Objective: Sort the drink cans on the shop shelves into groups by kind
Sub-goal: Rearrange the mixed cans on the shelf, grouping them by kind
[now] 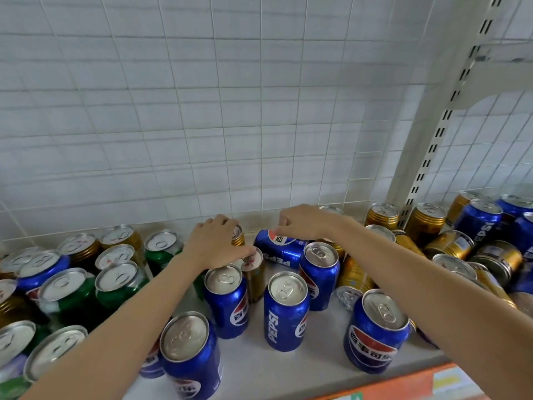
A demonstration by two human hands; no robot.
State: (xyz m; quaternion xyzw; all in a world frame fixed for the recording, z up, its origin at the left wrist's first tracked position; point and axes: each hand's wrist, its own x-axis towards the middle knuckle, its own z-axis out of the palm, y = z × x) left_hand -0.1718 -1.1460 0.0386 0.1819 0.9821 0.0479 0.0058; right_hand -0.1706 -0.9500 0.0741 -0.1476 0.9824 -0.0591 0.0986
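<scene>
While the orange front strip (403,382) of the pale grey shop shelf (288,368) is running along the bottom edge, blue aluminium Pepsi cans are standing upright just behind it: one nearest the camera (190,353), one showing the round red, white and blue emblem (376,330), and one reading "PEPSI" down its side (285,310). Green cans with silver tops (118,284) are crowding the left end of the shelf, mixed with a few gold ones. Farther back, the left hand (215,243) is reaching over two slim gold cans, its fingers curling round the top of the rear gold can (238,236) while its thumb is resting on the front gold can (253,272). The right hand (300,222) is pinching, with bent fingers, a blue Pepsi can lying on its side (278,251). Gold ribbed cans (427,223) are sitting in a jumble to the right. A white wire grid (202,111) is backing the shelf.
</scene>
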